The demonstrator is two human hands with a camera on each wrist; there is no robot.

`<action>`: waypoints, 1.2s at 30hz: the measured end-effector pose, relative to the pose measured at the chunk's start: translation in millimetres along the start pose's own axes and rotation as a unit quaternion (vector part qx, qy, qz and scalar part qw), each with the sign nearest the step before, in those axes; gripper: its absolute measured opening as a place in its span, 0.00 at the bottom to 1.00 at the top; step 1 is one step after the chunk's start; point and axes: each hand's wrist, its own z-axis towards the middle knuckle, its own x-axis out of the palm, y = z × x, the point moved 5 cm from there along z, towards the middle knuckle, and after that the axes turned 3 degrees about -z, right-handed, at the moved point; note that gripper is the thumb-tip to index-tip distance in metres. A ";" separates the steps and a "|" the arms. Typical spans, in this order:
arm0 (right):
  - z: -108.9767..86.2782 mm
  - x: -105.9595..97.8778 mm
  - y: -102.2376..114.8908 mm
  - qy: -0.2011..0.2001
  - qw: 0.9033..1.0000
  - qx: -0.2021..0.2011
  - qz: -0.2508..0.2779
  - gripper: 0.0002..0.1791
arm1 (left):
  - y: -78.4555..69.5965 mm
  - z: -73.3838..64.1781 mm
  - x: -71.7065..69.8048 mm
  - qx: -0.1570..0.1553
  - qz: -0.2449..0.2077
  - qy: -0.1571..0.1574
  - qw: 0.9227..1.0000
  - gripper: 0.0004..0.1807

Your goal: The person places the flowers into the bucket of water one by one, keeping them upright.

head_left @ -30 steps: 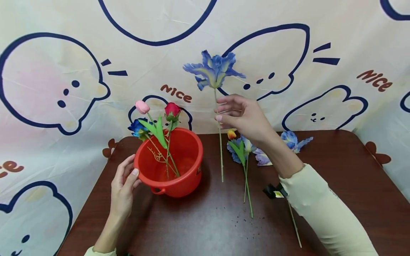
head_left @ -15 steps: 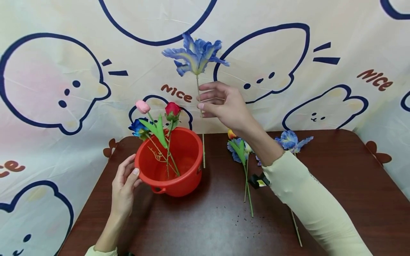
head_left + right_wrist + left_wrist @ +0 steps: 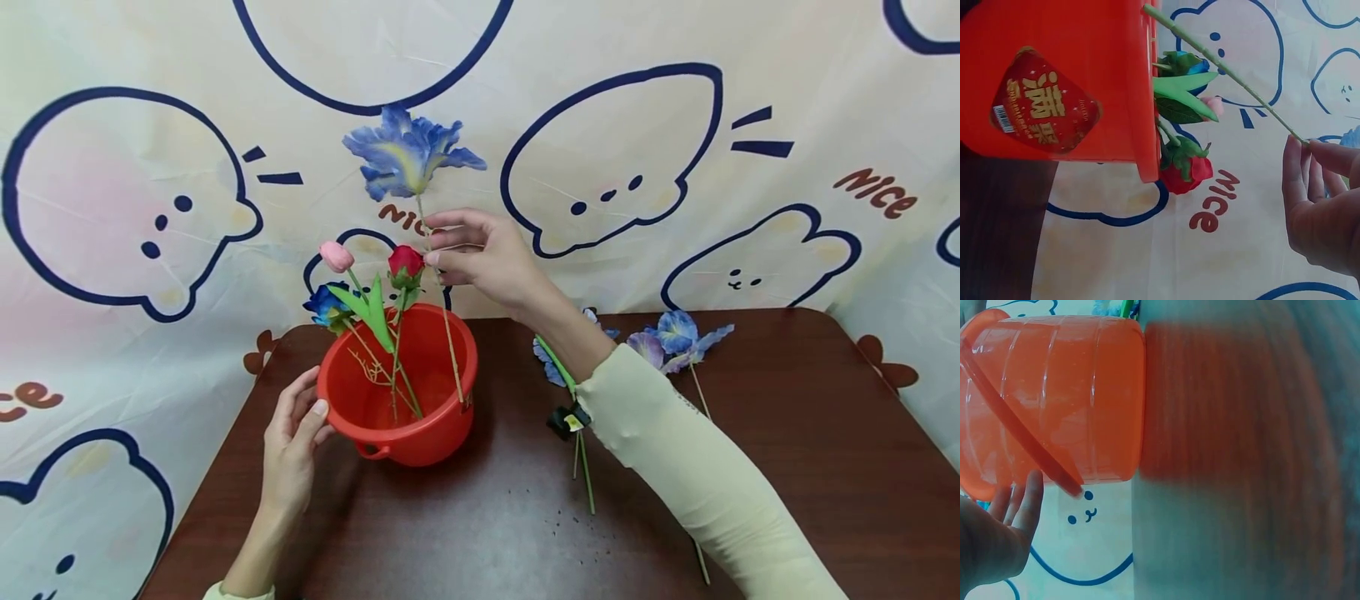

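My right hand (image 3: 480, 254) pinches the stem of a blue iris-like artificial flower (image 3: 408, 154), raised above the right side of a red bucket (image 3: 431, 442). The stem's lower end overlaps the bucket's rim; whether it touches is unclear. Inside the bucket lean a pink tulip (image 3: 337, 257), a red rose (image 3: 406, 265) and a blue flower (image 3: 328, 305). My left hand (image 3: 288, 450) rests against the bucket's left side, thumb at the rim. In the left wrist view, its extended fingers (image 3: 1027, 503) touch the wall near the bucket's handle (image 3: 1016, 425).
Right of the bucket, more artificial flowers (image 3: 677, 333) lie on the brown table (image 3: 450, 533), partly hidden by my right arm. Dark specks (image 3: 573, 529) are scattered near the stems. A cartoon-printed cloth (image 3: 600, 150) hangs behind the table.
My right hand has carried the blue flower leftward, first rising and then lowering, until its stem crosses the bucket's right side. My left hand stays at the bucket.
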 end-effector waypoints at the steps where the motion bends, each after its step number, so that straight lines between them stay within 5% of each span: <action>1: 1.9 1.9 -0.1 0.002 1.000 0.001 0.001 0.24 | 0.1 -0.1 -0.2 0.000 0.001 0.000 1.000 0.28; 14: 27.2 30.4 8.8 0.052 0.999 -0.009 -0.009 0.23 | -1.5 0.5 -0.8 0.007 0.002 0.002 1.000 0.28; 25: 32.0 56.9 -32.4 0.077 0.995 0.061 0.022 0.23 | -0.6 0.0 -0.2 0.000 0.011 0.006 1.000 0.28; 36: 28.4 68.3 -58.4 0.079 0.993 0.083 -0.034 0.22 | 0.0 0.3 -1.3 -0.001 0.015 0.006 1.000 0.27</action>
